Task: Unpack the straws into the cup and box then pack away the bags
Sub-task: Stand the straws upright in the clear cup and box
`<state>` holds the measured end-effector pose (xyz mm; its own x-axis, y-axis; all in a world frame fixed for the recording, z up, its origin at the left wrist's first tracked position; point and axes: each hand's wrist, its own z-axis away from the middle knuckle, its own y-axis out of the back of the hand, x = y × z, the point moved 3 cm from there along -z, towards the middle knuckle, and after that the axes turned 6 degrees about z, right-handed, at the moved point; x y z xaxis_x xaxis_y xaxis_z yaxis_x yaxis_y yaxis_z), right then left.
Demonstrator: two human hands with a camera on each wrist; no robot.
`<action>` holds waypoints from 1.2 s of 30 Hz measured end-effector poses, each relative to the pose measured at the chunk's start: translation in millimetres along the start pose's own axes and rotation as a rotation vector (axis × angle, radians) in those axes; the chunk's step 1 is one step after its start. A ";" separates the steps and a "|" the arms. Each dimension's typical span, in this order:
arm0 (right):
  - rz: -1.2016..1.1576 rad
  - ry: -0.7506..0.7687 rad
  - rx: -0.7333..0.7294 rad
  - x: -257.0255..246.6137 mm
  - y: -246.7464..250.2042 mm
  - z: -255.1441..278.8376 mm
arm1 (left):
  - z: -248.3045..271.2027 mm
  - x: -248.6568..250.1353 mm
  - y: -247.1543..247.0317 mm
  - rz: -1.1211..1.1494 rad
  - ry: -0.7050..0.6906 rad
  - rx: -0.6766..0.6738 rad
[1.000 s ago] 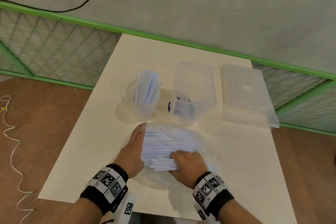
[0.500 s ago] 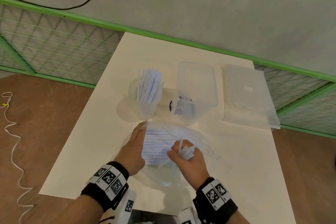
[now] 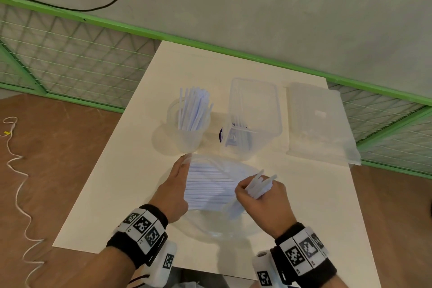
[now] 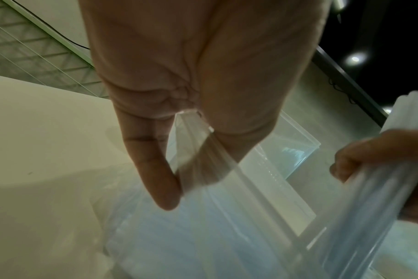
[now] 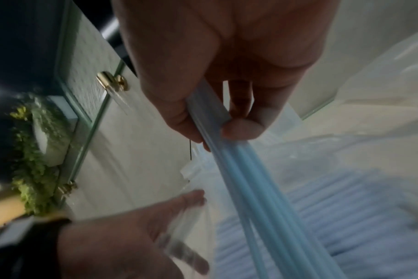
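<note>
The right hand squeezes a little bunch of straws and lifts it from the open bag. The left hand pinches the bag's edge. Behind the bag, the cup has many straws and the box only a few. The bag looks quite full, so lots is left. Another bag waits beside the box.
</note>
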<state>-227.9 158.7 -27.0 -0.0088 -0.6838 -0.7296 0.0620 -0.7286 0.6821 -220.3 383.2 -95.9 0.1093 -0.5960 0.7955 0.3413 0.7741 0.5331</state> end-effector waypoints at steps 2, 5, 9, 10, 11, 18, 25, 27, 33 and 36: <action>-0.022 0.001 -0.057 -5.6 -0.7 1.6 | 0.1 -0.1 -0.3 -0.001 0.002 0.001; 0.071 0.027 -0.192 -0.8 -19.5 6.5 | 0.2 1.7 -0.2 0.000 0.001 0.001; 0.096 -0.016 -0.236 9.0 -31.4 4.3 | 0.9 3.9 0.1 0.003 0.009 0.001; 0.075 -0.018 -0.233 3.8 -26.2 1.4 | 0.8 4.1 0.3 0.001 0.011 0.002; 0.064 -0.010 -0.224 -5.9 -17.3 -3.0 | 1.1 3.9 0.2 -0.001 0.013 -0.001; -0.077 0.200 -0.026 -117.2 61.8 -74.7 | 3.6 4.4 2.8 0.014 0.021 -0.019; -0.051 0.230 0.073 -168.4 36.8 -157.7 | 7.7 7.5 5.9 0.026 0.033 -0.028; -0.008 0.171 0.051 -162.6 16.1 -179.1 | 7.6 6.6 6.1 0.021 0.034 -0.027; 0.105 0.076 -0.057 -147.1 -29.1 -198.3 | 8.0 6.6 8.9 0.035 0.048 -0.028; -0.057 0.127 0.086 -147.3 -27.2 -196.4 | 8.2 5.9 11.2 0.037 0.058 -0.026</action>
<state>-32.3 287.0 52.4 0.1169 -0.6349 -0.7637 -0.0202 -0.7704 0.6373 -223.5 390.0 -82.9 0.1764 -0.5790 0.7960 0.3600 0.7906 0.4953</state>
